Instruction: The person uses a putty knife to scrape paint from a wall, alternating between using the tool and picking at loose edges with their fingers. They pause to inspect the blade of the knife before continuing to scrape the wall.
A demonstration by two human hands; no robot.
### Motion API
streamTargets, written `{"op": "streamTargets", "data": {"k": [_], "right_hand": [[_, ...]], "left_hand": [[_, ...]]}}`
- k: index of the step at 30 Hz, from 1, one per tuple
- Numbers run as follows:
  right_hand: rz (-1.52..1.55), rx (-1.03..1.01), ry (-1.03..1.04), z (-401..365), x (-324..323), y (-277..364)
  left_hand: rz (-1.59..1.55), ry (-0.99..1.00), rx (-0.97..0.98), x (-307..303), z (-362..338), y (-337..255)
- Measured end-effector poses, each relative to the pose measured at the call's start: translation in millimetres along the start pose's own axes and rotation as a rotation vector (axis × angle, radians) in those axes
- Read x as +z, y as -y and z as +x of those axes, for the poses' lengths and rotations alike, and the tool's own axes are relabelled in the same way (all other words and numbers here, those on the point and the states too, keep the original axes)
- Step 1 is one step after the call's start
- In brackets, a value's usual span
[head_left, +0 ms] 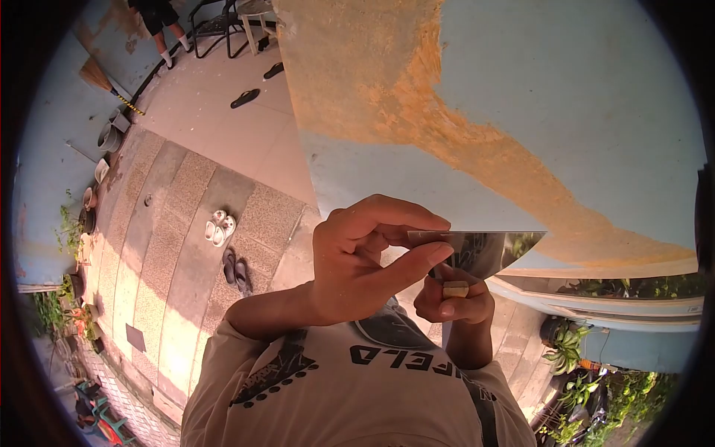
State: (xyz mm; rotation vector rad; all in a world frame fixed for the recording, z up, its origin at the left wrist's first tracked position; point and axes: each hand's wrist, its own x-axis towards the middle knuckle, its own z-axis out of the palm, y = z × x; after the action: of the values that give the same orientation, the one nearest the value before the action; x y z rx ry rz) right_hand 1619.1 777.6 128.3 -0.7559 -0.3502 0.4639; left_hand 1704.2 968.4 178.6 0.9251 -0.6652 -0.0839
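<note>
A putty knife with a broad, shiny, tapering metal blade [495,252] is held up in front of my chest, its straight edge away from me. My right hand [458,304] is closed around its handle, and the handle's squared, brass-coloured end [455,289] shows between the fingers. From the left, my left hand [365,261] pinches the blade's left corner, thumb on the near side and index finger along the straight edge. The other left fingers curl behind and are partly hidden.
Ahead stands a pale blue wall [581,97] with a scraped tan patch [357,67]. White clogs [220,228] and dark slippers [236,270] lie on the paving. A person [160,26] stands near a black chair [216,26]. Plants [570,350] grow at right; a broom [104,80] leans far left.
</note>
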Motion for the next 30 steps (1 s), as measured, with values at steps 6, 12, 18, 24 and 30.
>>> {"op": "streamTargets", "data": {"k": [6, 12, 18, 24, 30], "right_hand": [[0.030, -0.062, 0.074, 9, 7, -15], [0.047, 0.007, 0.160, 14, 3, -21], [-0.037, -0.007, 0.176, 16, 2, -24], [0.003, -0.084, 0.217, 17, 7, -31], [0.027, 0.042, 0.186, 25, 18, -20]], "left_hand": [[-0.071, 0.033, 0.157, -11, 0, -3], [0.003, 0.046, 0.202, -18, -2, -7], [0.138, 0.052, 0.338, -29, 7, -11], [0.176, 0.232, 0.319, -37, 8, -16], [0.107, 0.147, 0.349, -35, 3, -10]]}}
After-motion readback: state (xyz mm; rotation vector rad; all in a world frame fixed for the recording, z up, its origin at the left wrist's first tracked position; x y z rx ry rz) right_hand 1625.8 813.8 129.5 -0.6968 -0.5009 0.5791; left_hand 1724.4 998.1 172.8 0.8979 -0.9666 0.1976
